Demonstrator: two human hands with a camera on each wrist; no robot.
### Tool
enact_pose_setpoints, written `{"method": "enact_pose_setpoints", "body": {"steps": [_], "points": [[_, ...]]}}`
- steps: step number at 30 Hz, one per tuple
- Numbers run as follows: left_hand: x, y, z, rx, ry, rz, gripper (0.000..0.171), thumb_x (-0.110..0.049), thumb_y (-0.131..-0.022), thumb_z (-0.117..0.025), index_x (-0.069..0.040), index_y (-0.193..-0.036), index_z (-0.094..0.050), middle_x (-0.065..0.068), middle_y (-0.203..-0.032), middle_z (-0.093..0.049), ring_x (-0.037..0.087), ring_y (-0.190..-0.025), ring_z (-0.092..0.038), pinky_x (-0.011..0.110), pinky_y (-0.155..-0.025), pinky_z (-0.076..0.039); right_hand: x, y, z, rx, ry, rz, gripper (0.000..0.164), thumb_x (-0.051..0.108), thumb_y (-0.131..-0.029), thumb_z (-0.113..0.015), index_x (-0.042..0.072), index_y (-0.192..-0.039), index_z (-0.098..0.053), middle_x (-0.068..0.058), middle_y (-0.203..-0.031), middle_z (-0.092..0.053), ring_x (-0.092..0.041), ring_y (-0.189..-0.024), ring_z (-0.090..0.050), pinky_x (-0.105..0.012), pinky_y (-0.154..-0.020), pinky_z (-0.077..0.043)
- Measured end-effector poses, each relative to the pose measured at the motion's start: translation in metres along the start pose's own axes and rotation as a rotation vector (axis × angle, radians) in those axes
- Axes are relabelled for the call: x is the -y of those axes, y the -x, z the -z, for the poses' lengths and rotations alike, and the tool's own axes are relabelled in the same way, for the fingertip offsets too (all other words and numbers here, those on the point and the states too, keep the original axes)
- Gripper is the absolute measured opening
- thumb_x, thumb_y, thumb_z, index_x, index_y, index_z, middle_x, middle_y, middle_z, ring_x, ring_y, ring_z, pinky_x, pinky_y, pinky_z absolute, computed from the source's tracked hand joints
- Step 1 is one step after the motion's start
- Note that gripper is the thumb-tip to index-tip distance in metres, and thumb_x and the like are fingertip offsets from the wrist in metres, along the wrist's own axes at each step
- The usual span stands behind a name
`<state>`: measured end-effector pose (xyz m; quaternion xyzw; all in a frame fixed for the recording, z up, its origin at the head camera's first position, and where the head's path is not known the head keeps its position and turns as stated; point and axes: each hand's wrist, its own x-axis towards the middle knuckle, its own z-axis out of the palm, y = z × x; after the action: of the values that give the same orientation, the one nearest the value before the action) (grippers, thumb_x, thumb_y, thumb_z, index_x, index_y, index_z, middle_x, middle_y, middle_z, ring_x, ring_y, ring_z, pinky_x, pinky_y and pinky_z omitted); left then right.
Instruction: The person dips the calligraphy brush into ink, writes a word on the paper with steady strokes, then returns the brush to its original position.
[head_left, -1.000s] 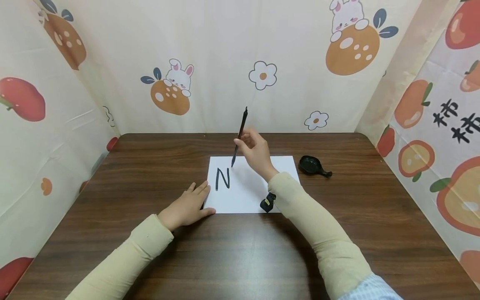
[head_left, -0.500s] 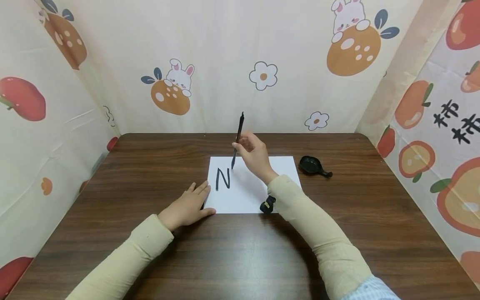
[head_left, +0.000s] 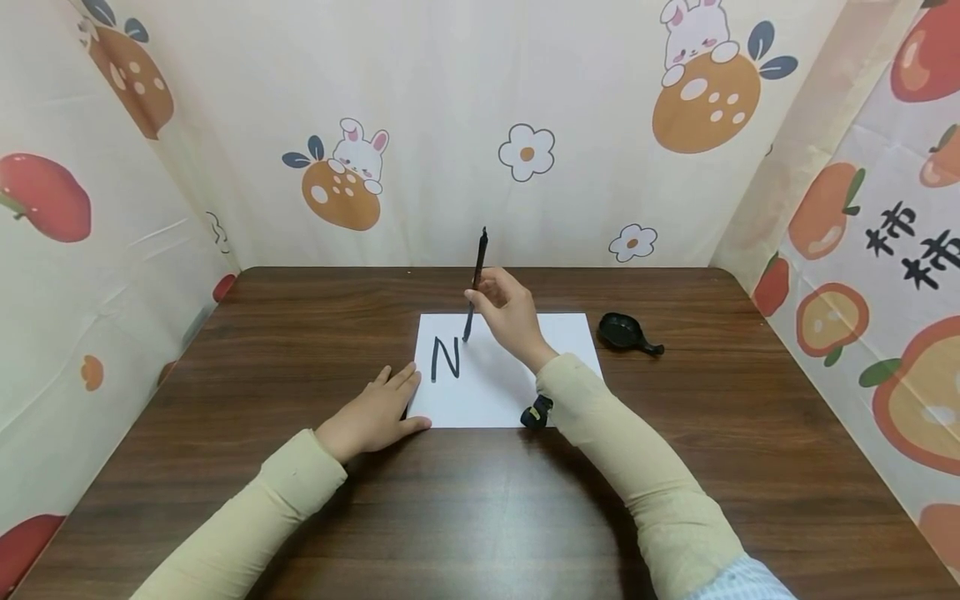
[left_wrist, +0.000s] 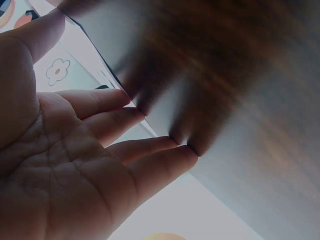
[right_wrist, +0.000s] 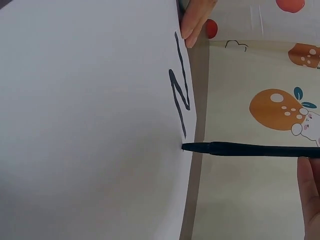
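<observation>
A white sheet of paper lies on the table, with a black letter N on its left part. My right hand pinches a dark calligraphy brush between thumb and fingers, its shaft nearly upright. In the right wrist view the tip of the brush meets the paper just beside the N, with a tiny dark mark under it. My left hand rests flat at the sheet's left edge, fingers spread, fingertips and thumb on the margin. The left wrist view shows its palm and straight fingers.
A small black pan-shaped dish with a short handle sits right of the paper on the brown wooden table. A black device with a yellow patch shows under the right cuff. Printed curtains enclose the back and sides.
The right hand has lowered slightly, and the brush has become more upright. Its tip has moved a little towards the near side, right of the N. The left hand has stayed still.
</observation>
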<state>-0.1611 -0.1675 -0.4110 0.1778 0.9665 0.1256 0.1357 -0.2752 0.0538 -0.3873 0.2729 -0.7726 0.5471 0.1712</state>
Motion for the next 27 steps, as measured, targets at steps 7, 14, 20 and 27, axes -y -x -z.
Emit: {"method": "enact_pose_setpoints", "body": {"steps": [7, 14, 20, 27], "points": [[0.000, 0.000, 0.000, 0.001, -0.001, 0.001, 0.078, -0.045, -0.095, -0.061, 0.004, -0.150, -0.033, 0.022, -0.160, -0.024, 0.056, -0.142, -0.021, 0.068, -0.109, -0.030, 0.001, 0.002, 0.003, 0.005, 0.004, -0.004, 0.018, 0.015, -0.093, -0.068, 0.006, -0.108, -0.062, -0.010, -0.092, -0.069, -0.019, -0.078, -0.068, -0.027, -0.073, -0.057], [0.000, -0.001, 0.000, -0.006, -0.014, -0.007, 0.079, -0.045, -0.095, -0.060, 0.004, -0.150, -0.033, 0.022, -0.160, -0.025, 0.056, -0.142, -0.022, 0.067, -0.111, -0.029, 0.003, 0.007, 0.007, 0.027, 0.012, 0.001, 0.018, 0.013, -0.093, -0.068, 0.006, -0.108, -0.062, -0.010, -0.092, -0.069, -0.019, -0.079, -0.069, -0.027, -0.073, -0.058], [-0.001, -0.001, -0.001, -0.005, -0.009, -0.003, 0.078, -0.045, -0.095, -0.061, 0.004, -0.150, -0.034, 0.022, -0.160, -0.025, 0.056, -0.142, -0.022, 0.068, -0.109, -0.030, 0.006, 0.011, 0.012, 0.054, 0.014, -0.021, 0.018, 0.014, -0.093, -0.068, 0.008, -0.108, -0.061, -0.010, -0.092, -0.069, -0.019, -0.078, -0.068, -0.027, -0.072, -0.058], [-0.001, -0.001, -0.001, -0.002, -0.006, -0.003, 0.078, -0.045, -0.095, -0.061, 0.004, -0.150, -0.033, 0.022, -0.160, -0.025, 0.057, -0.142, -0.022, 0.069, -0.109, -0.030, 0.007, 0.017, 0.017, 0.081, 0.017, -0.042, 0.017, 0.015, -0.093, -0.068, 0.009, -0.108, -0.061, -0.010, -0.091, -0.069, -0.021, -0.077, -0.069, -0.028, -0.072, -0.058]]}}
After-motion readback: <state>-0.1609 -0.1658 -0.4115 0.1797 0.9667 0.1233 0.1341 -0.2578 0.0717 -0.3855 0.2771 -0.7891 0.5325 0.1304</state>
